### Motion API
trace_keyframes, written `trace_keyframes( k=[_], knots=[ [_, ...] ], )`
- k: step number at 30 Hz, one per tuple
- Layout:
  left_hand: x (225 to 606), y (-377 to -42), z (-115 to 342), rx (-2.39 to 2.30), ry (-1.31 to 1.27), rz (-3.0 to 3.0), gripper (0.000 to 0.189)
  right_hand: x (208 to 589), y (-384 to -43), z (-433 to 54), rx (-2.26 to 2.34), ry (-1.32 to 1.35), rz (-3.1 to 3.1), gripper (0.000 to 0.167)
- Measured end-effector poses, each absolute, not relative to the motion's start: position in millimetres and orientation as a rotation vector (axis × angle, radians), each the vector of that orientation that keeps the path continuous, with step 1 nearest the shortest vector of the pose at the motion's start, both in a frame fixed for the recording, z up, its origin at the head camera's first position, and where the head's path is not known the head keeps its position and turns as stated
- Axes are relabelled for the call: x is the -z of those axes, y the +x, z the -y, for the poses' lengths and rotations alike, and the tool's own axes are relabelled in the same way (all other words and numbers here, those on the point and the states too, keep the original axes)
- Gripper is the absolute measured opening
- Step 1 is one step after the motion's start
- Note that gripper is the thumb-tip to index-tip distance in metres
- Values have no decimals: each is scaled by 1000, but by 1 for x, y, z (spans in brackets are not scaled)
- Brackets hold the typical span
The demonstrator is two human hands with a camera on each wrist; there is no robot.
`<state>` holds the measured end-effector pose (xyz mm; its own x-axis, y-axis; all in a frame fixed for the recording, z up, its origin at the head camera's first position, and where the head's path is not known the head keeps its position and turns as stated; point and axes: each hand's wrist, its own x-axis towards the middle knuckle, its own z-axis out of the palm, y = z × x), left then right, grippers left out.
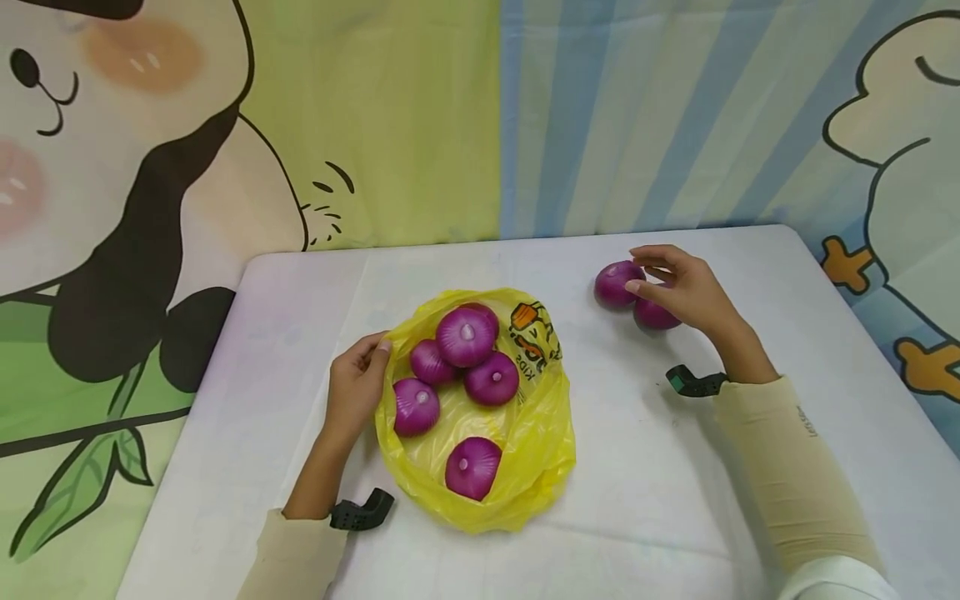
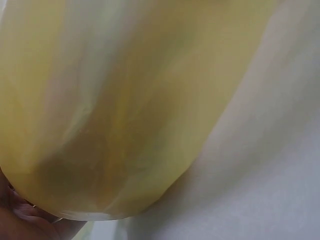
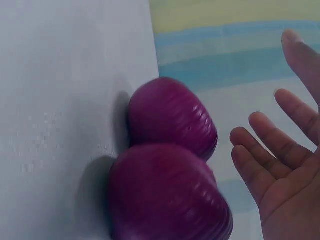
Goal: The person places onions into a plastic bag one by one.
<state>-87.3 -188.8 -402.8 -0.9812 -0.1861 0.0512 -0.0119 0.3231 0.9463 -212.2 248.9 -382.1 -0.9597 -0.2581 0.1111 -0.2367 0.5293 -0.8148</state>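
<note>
A yellow plastic bag (image 1: pixel 551 450) lies with its mouth spread wide in the middle of the table. Several purple onions sit inside it, among them one onion (image 1: pixel 473 468) near the front rim. My left hand (image 1: pixel 354 387) pinches the bag's left rim between thumb and fingers; the left wrist view is mostly filled by the bag (image 2: pixel 125 100). At the back right, two more onions touch each other, a farther onion (image 3: pixel 172 117) and a nearer onion (image 3: pixel 167 192). My right hand (image 1: pixel 686 287) hovers over them, fingers extended and apart from both onions in the right wrist view.
The white table (image 1: pixel 637 500) has its back edge against a cartoon-printed curtain (image 1: pixel 390 125). Black wrist devices, such as the left device (image 1: pixel 363 510) and the right device (image 1: pixel 693 382), stick out beside the hands.
</note>
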Motion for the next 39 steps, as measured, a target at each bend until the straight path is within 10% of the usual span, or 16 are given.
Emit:
trace_keyframes(
  k=[39],
  knots=[
    [434,-97,199,1720,204,2413,32,432,-204,-299,1345,-133,-2709,68]
  ],
)
